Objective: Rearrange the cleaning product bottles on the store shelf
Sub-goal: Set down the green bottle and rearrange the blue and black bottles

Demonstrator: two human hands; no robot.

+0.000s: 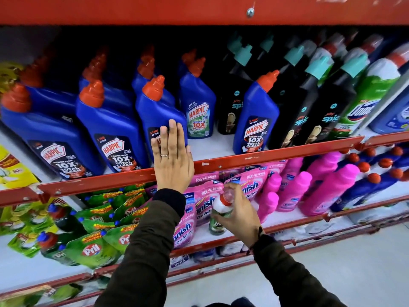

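Blue Harpic bottles with red-orange caps fill the left and middle of the upper shelf, leaning back in rows behind the red shelf rail (276, 155). My left hand (172, 158) lies flat against the front of the third Harpic bottle (158, 111), fingers straight and held together, gripping nothing, the palm crossing the rail. To its right a smaller Harpic bottle with a green label (198, 107) stands further back, then one more blue Harpic bottle (254, 120) at the rail, with black Spic bottles (298, 111) topped by teal caps just beside it. My right hand (239, 211) is lower, in front of the shelf below, fingers wrapped around the neck of a green Domex bottle (218, 220) with a white shoulder and red cap. Behind it lie pink Vanish pouches (205, 196), with pink bottles (309, 191) to their right.
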